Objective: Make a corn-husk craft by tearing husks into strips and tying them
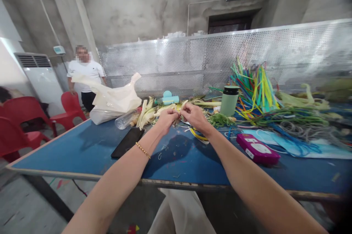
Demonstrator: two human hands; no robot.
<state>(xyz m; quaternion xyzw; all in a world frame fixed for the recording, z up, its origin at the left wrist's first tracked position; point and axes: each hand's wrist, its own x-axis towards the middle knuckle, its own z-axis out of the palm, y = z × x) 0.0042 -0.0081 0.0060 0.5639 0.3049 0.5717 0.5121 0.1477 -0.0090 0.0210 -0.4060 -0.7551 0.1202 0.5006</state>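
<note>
My left hand (168, 119) and my right hand (195, 117) meet over the middle of the blue table (178, 164), fingertips close together. Both are pinched closed. A pale yellowish strip (183, 105) that looks like corn husk rises by my right fingertips. What sits between my left fingers is small and mostly hidden. Just beyond my hands and to their left lie loose pale husks (147, 115). A yellow and white band (198, 136) rests below my right hand. Near my left forearm is a black phone-like slab (127, 143).
A white plastic bag (114, 102) and clear bottle (123, 121) stand at left. Rightward are a green tumbler (229, 102), colourful strips (258, 89), tangled cords (297, 117) and a purple box (257, 148). A person (86, 71) stands behind red chairs (26, 111). A perforated metal panel (187, 65) backs the table.
</note>
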